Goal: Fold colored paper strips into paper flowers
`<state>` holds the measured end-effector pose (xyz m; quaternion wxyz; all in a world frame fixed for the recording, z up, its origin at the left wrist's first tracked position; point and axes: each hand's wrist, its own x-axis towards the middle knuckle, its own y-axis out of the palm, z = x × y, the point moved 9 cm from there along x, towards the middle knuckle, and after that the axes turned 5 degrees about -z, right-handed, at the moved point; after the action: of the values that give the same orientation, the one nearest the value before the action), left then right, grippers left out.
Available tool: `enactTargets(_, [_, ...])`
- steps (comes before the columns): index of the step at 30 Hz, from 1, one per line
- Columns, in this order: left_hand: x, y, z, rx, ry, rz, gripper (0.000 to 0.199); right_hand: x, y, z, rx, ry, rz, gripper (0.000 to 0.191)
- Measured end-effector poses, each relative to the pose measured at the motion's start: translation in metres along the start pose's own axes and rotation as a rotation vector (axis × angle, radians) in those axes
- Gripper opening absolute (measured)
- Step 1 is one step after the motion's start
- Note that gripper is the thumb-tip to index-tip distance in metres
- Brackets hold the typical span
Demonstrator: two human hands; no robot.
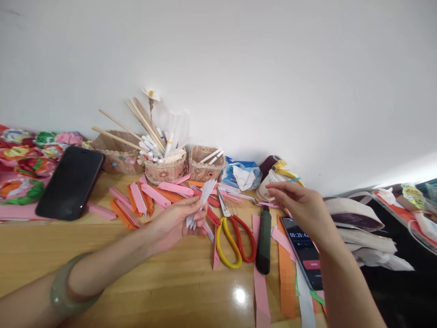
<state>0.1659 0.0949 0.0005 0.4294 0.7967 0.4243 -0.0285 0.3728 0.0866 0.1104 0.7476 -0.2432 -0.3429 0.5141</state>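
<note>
Presently, left hand [186,222] clamps fingers on one pleated white paper bundle [206,191]; right hand [302,207]: finger closure indeterminable; scissors [225,211]: one pair.

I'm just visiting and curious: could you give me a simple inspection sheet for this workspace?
Surface: glossy wooden tabletop, a bright reflection near the front.
Job's things: folded white paper in hand; scissors with yellow and red handles lie nearby, beside a dark bottle-like item.
Clutter: pink and orange folded pieces and strips, a dark-screened phone at left, a phone showing a timer at right.
Grips: left grip pinches the white paper; right grip is raised, and whether it holds anything is unclear.
Cables: nothing certain seen.
Surroundings: pale wall behind; three decorated baskets stand before it.
</note>
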Motion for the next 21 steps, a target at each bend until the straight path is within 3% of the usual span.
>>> enactTargets(4, [0.001, -0.007, -0.010, -0.024, 0.021, -0.016, 0.014, -0.012, 0.019, -0.009, -0.500, -0.206, 0.202, 0.023])
enactTargets(7, [0.002, -0.007, -0.016, -0.049, 0.046, 0.010, 0.017, -0.017, 0.031, -0.033, -0.699, -0.199, 0.237, 0.033])
enactTargets(9, [0.003, -0.008, -0.018, -0.060, 0.051, 0.010, 0.019, -0.019, 0.044, -0.040, -0.601, -0.246, 0.293, 0.038])
enactTargets(12, [0.004, -0.010, -0.018, -0.071, 0.052, -0.002, 0.020, -0.021, 0.065, -0.039, -0.257, -0.310, 0.427, 0.024])
enactTargets(15, [0.005, -0.011, -0.017, -0.079, 0.058, -0.003, 0.019, -0.015, 0.071, -0.034, -0.018, -0.270, 0.407, 0.021])
enactTargets(21, [0.004, -0.011, -0.017, -0.115, 0.042, 0.020, 0.018, -0.012, 0.066, -0.032, 0.020, -0.312, 0.346, 0.026])
